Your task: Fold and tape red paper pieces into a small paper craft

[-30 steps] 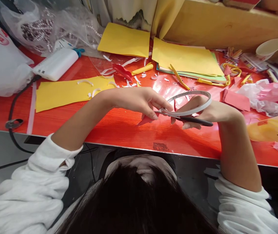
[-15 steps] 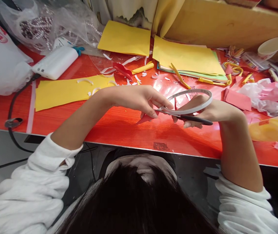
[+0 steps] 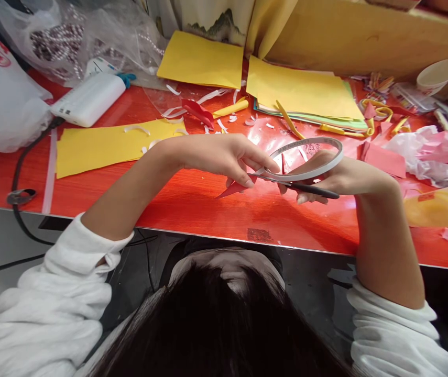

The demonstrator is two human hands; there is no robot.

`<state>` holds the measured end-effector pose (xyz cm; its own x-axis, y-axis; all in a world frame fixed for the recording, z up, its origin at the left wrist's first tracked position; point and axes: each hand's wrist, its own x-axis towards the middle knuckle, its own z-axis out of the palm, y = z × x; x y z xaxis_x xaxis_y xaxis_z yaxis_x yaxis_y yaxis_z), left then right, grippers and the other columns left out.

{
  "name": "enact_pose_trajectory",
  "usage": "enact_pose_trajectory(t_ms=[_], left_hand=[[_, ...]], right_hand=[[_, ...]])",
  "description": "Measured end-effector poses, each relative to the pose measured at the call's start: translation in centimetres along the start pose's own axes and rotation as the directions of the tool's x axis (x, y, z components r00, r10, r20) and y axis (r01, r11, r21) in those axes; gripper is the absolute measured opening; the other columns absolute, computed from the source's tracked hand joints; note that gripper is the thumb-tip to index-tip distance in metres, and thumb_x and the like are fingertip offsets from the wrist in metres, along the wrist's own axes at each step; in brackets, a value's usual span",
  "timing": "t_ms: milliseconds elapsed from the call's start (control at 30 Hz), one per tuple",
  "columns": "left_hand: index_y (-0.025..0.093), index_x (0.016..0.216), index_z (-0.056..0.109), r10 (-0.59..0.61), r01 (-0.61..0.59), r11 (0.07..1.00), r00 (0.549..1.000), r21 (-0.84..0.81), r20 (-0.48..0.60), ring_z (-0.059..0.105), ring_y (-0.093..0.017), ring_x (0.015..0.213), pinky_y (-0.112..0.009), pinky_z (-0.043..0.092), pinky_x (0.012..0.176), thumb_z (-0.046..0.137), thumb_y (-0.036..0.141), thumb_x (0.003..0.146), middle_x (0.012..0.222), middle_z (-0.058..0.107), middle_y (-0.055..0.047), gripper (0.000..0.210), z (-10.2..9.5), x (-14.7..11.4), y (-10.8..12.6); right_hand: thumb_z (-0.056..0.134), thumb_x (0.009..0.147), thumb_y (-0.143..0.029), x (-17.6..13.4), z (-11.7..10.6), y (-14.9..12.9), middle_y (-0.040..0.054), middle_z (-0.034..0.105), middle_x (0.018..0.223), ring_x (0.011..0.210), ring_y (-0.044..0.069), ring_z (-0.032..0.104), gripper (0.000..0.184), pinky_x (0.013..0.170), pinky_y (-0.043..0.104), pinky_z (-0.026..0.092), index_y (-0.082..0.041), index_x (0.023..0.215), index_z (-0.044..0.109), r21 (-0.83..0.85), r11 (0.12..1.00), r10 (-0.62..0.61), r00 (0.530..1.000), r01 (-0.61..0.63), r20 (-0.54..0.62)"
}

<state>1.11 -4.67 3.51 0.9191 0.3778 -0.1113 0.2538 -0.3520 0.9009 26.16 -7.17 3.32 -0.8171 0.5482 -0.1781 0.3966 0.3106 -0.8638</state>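
A folded piece of red paper with a pointed end is pinched in the fingers of my left hand. Facing it, my right hand is closed round what look like scissors, dark-handled and thin-bladed, reaching to the red paper. A thin white ring with lettering inside, seemingly a nearly bare tape roll, stands tilted between the hands. Its left edge lies by my left fingertips; whether they grip it I cannot tell. The right fingers are partly hidden behind the ring and handle.
Yellow paper sheets and a stack of coloured paper lie at the back of the red table. A white power bank with a cable is at left, a paper cup at back right. Scraps lie scattered.
The dark handle has shifted slightly left and up, and the ring has tilted up a little. The red paper's tip has moved slightly left. Both hands keep their hold.
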Motion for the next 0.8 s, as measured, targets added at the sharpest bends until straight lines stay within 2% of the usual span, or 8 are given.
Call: enact_pose_trajectory(t_ms=[100,267,400,500,667,800], left_hand=[[0.027,0.112,0.066,-0.01,0.01,1.0,1.0,0.009,-0.01,0.063,-0.014,0.082,-0.024,0.045,0.077,0.064,0.016,0.068,0.078,0.067,0.004,0.045,-0.1,0.0,-0.1],[0.029,0.108,0.067,-0.017,0.017,1.0,1.0,0.016,-0.025,0.06,-0.015,0.097,-0.023,0.044,0.083,0.062,0.017,0.068,0.096,0.068,0.006,0.043,-0.1,0.2,-0.1],[0.029,0.114,0.064,-0.094,0.094,0.995,0.996,-0.013,-0.005,0.061,-0.015,0.093,-0.023,0.044,0.083,0.064,0.015,0.065,0.1,0.067,0.005,0.051,0.0,0.1,0.1],[0.028,0.11,0.067,-0.155,0.153,0.988,0.986,-0.035,-0.054,0.063,-0.015,0.088,-0.023,0.046,0.081,0.064,0.012,0.063,0.092,0.068,0.005,0.05,0.2,-0.1,0.2],[0.026,0.093,0.072,-0.167,0.149,0.984,0.959,-0.096,-0.23,0.064,-0.016,0.087,-0.025,0.047,0.077,0.059,0.006,0.066,0.081,0.068,0.005,0.037,0.1,-0.2,0.1],[0.024,0.09,0.072,-0.191,0.158,0.973,0.961,-0.168,-0.202,0.064,-0.015,0.08,-0.023,0.047,0.069,0.058,0.002,0.065,0.076,0.066,0.005,0.036,-0.2,-0.2,0.0]], right_hand=[[0.066,0.078,-0.026,0.0,-0.1,0.1,0.0028,0.063,0.056,0.04,0.005,0.052,0.023,0.037,0.011,0.044,-0.006,0.089,0.065,0.013,1.0,-0.004,1.0,0.004,0.0],[0.069,0.075,-0.023,-0.1,0.1,0.0,0.0003,0.059,0.054,0.038,0.003,0.047,0.022,0.034,0.01,0.04,-0.004,0.084,0.064,0.092,0.994,0.052,0.998,-0.054,0.026],[0.068,0.076,-0.024,0.0,0.2,0.1,-0.0013,0.056,0.054,0.038,0.002,0.046,0.021,0.034,0.011,0.04,-0.006,0.085,0.065,0.09,0.988,0.116,0.991,-0.122,0.073],[0.068,0.076,-0.027,0.0,0.0,0.4,-0.0016,0.055,0.055,0.04,0.003,0.045,0.022,0.035,0.013,0.038,-0.008,0.088,0.067,0.043,0.992,0.115,0.989,-0.119,0.09],[0.07,0.072,-0.04,-0.2,-0.5,0.9,0.0013,0.059,0.067,0.05,0.006,0.05,0.039,0.044,0.017,0.042,-0.012,0.1,0.066,0.007,0.992,0.127,0.985,-0.129,0.113],[0.067,0.071,-0.049,-0.3,-0.6,1.2,0.0051,0.061,0.086,0.065,0.01,0.053,0.058,0.056,0.019,0.044,-0.015,0.116,0.06,-0.058,0.994,0.104,0.984,-0.097,0.141]])
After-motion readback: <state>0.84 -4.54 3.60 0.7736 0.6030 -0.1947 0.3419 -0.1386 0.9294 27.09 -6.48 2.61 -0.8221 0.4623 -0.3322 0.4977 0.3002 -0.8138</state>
